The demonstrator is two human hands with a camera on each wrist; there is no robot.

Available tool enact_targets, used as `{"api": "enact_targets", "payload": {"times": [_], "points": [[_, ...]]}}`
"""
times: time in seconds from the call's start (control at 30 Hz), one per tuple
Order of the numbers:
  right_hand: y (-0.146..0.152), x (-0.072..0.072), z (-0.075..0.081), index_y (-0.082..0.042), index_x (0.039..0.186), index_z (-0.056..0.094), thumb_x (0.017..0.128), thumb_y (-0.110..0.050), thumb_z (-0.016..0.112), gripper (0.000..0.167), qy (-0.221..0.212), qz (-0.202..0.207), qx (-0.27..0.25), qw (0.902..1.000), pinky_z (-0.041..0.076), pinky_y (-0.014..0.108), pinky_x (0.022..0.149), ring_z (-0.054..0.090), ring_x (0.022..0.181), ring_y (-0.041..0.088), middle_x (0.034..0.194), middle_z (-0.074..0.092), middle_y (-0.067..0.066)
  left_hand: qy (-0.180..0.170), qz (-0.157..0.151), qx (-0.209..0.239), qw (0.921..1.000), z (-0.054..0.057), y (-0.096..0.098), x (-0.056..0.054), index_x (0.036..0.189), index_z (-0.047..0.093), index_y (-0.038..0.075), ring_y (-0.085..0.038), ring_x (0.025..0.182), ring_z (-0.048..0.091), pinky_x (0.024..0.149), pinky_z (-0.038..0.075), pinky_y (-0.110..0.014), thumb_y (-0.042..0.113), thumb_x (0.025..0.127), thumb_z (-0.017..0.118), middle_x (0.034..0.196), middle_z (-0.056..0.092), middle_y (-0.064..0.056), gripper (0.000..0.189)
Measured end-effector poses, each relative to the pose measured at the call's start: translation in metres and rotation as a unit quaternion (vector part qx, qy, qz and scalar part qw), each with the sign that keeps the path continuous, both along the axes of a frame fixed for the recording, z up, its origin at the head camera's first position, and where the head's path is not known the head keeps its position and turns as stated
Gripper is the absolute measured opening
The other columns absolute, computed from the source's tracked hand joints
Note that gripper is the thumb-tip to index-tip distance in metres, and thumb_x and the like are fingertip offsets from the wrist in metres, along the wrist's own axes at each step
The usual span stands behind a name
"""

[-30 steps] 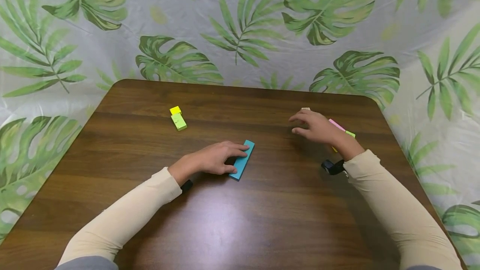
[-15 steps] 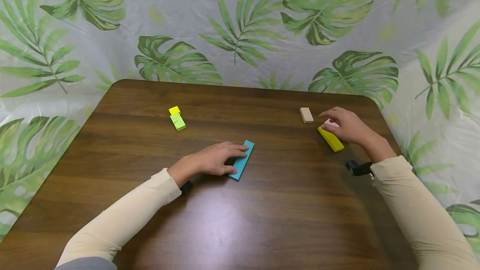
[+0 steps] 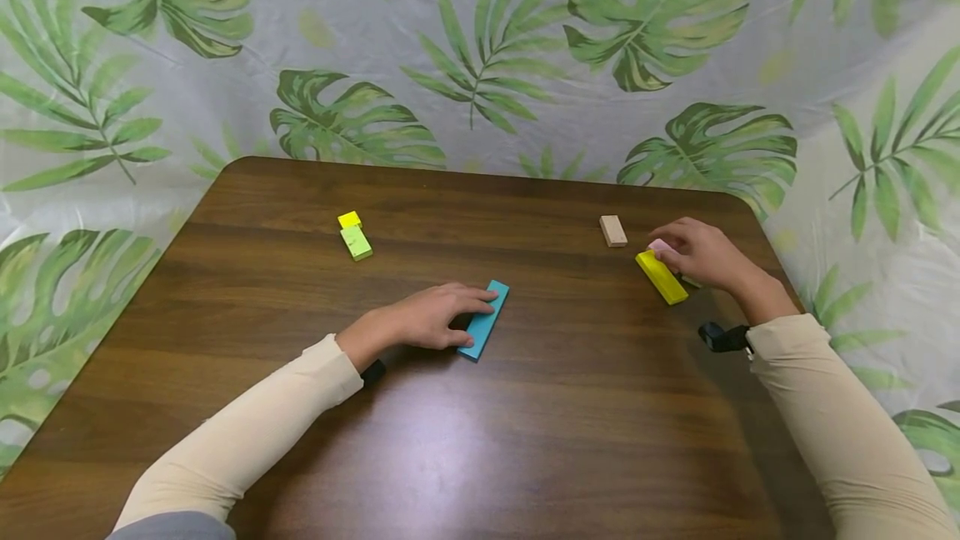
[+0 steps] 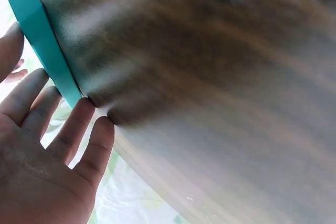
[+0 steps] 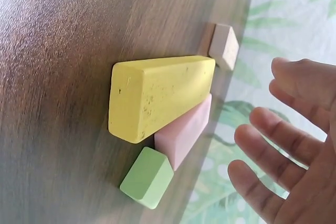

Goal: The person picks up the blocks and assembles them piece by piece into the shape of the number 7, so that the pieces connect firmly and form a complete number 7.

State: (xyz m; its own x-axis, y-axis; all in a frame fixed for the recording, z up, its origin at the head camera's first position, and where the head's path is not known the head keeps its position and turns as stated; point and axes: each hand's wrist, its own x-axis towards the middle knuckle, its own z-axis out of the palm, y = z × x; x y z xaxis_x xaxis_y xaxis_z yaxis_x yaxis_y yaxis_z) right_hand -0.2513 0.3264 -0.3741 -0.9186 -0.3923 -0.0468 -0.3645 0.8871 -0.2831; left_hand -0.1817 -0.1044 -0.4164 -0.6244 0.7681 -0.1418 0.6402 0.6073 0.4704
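A long blue wooden block (image 3: 483,322) lies at the middle of the table. My left hand (image 3: 435,315) rests on it, thumb and fingertips touching; the left wrist view shows these fingers (image 4: 68,132) extended along the block's side. At the right, my right hand (image 3: 705,255) hovers by a pink block (image 5: 184,132), its fingers apart from every block in the right wrist view. Against the pink block lies a long yellow block (image 3: 662,277). A small green block (image 5: 148,177) sits at the pink one's end, mostly hidden behind my hand in the head view.
A beige wooden block (image 3: 612,231) lies left of my right hand, towards the far edge. Far left, a light green block (image 3: 356,243) and a small bright yellow block (image 3: 349,220) touch. Behind the brown table (image 3: 450,457) hangs a leaf-patterned cloth (image 3: 517,40).
My right hand has moved right, from over the beige block to the pink block, and lowered slightly. The beige and yellow blocks came into view. My left hand has stayed still.
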Motion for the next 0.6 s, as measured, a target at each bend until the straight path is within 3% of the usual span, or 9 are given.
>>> {"api": "enact_targets", "payload": {"times": [0.6], "points": [[0.0090,-0.0062,-0.0075,0.005,0.130,0.059,0.096,-0.011,0.060,0.038,-0.012,-0.017,0.007,0.9998,0.046,0.063,0.095,0.060,0.110,0.046,0.129,0.055,0.031,0.002,-0.006,0.002,1.0000,0.0001,-0.0004,-0.0017,0.147,0.049,0.009,-0.031,0.147,0.037,0.118,0.034,-0.048,0.023,0.094,0.069,0.160,0.038,-0.006,0.058]]}}
